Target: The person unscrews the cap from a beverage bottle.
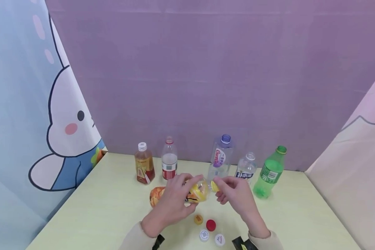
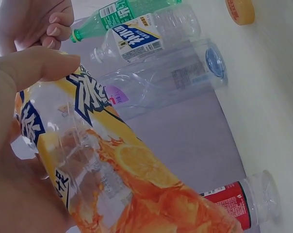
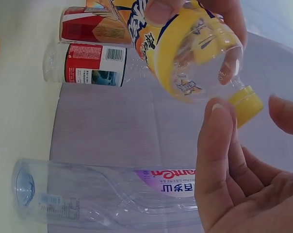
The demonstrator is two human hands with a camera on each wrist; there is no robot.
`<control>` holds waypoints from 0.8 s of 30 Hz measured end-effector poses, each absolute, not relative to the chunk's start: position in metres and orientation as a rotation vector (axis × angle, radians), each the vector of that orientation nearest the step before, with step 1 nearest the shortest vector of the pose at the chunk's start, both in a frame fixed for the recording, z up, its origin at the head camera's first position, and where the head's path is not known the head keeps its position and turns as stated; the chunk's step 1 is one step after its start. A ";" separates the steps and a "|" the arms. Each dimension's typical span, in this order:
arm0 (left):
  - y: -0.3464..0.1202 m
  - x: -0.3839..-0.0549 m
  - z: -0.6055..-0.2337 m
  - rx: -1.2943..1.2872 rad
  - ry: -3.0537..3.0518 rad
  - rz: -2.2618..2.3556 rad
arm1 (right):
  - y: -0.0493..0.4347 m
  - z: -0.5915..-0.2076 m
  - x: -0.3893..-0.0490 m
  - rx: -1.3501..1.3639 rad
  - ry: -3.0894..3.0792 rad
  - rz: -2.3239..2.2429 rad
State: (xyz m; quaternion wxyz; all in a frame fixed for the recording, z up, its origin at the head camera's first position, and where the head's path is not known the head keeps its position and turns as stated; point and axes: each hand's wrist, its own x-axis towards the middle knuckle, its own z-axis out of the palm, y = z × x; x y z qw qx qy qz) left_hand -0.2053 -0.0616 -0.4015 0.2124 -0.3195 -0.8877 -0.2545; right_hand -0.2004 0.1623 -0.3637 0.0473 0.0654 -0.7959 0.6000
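Observation:
My left hand (image 1: 172, 203) grips an orange-juice bottle (image 1: 198, 191) with a yellow and orange label. It holds the bottle on its side just above the table, neck pointing right. The thumb (image 2: 25, 73) lies over the label (image 2: 112, 165). My right hand (image 1: 234, 194) is at the bottle's neck, thumb and fingers pinching the yellow cap (image 1: 215, 186). In the right wrist view the cap (image 3: 247, 104) sits on the neck of the bottle (image 3: 185, 58), between the thumb (image 3: 217, 141) and a fingertip.
Along the back of the pale green table (image 1: 300, 215) stand a brown tea bottle (image 1: 144, 169), a red-labelled clear bottle (image 1: 169, 163), a tall clear bottle (image 1: 220, 159), a small clear bottle (image 1: 246, 169) and a green bottle (image 1: 268, 173). Several loose caps (image 1: 210, 225) lie near my wrists.

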 end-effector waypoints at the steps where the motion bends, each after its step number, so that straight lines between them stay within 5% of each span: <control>1: -0.061 -0.205 -0.401 -0.889 -2.473 -0.705 | 0.162 -0.364 -0.200 0.197 -2.440 1.826; 24: -0.066 -0.205 -0.399 -0.876 -2.498 -0.562 | 0.157 -0.373 -0.202 0.378 -2.462 1.715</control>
